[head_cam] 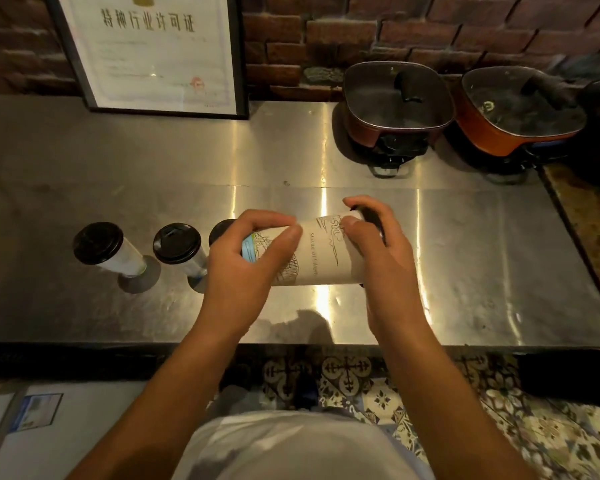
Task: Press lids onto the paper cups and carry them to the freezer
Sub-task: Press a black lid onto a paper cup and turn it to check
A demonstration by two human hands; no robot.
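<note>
I hold a white printed paper cup (321, 252) on its side above the steel counter (153, 168). My left hand (246, 261) grips its base end. At the mouth end my right hand (378, 251) wraps around a black lid (373, 218). To the left stand lidded paper cups on the counter: one at the far left (99, 242), one beside it (177, 244), and a third (222, 230) mostly hidden behind my left hand.
Two square electric pots with glass lids (397, 98) (520, 109) sit at the back right against a brick wall. A framed certificate (153, 53) leans at the back left. Patterned floor tiles (499, 427) and a white appliance top (32, 427) lie below the counter edge.
</note>
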